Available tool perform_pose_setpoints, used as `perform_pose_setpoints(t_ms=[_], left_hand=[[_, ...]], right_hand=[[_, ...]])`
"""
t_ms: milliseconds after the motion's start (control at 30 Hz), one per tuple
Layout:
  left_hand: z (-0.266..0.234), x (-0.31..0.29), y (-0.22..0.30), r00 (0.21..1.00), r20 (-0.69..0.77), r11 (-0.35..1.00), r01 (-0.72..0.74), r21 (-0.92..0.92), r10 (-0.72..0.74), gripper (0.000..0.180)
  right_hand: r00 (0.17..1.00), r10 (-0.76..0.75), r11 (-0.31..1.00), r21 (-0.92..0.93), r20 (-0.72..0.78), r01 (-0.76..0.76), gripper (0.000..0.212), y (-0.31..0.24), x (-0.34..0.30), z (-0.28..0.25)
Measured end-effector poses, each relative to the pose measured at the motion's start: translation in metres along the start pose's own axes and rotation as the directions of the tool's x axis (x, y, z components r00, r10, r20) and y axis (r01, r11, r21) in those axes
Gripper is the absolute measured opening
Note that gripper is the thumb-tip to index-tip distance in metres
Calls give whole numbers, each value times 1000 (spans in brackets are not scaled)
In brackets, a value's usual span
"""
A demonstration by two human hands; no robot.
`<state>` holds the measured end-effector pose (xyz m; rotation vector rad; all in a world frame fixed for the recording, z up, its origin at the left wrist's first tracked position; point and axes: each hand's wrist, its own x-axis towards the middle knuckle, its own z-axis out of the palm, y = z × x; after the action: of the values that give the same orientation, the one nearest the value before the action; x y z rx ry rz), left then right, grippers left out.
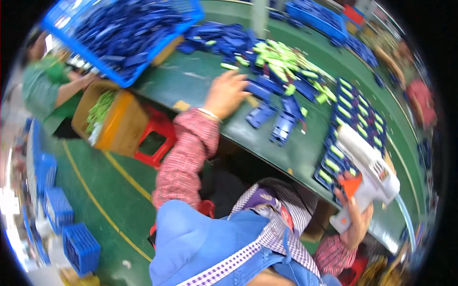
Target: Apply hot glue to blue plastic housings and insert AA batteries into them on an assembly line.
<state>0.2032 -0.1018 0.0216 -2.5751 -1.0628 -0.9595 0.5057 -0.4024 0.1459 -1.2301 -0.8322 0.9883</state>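
My left hand is over the green tabletop, fingers spread and pointing toward the loose dark-blue plastic shells. Its fingertips are beside the nearest shell, and blur hides whether they touch it. My right hand is wrapped round the handle of a white trigger gun with an orange trigger and a pale blue hose. The gun lies slantwise over a dark-blue tray of bright green pieces set in rows, covering part of it. Beyond my left hand is a heap of bright green pieces.
A blue crate full of dark-blue parts stands at the far left of the table. Below it, a cardboard box sits by a red stool. Blue baskets stand on the left floor. Other people work at left and far right.
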Motion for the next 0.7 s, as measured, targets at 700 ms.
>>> perform_pose_setpoints(t_ms=[700], left_hand=[[15,0,47,978,196,996,62,66,-74,38]], right_hand=[[949,-242,968,-116,-201,223,59,-23,-16,-54]])
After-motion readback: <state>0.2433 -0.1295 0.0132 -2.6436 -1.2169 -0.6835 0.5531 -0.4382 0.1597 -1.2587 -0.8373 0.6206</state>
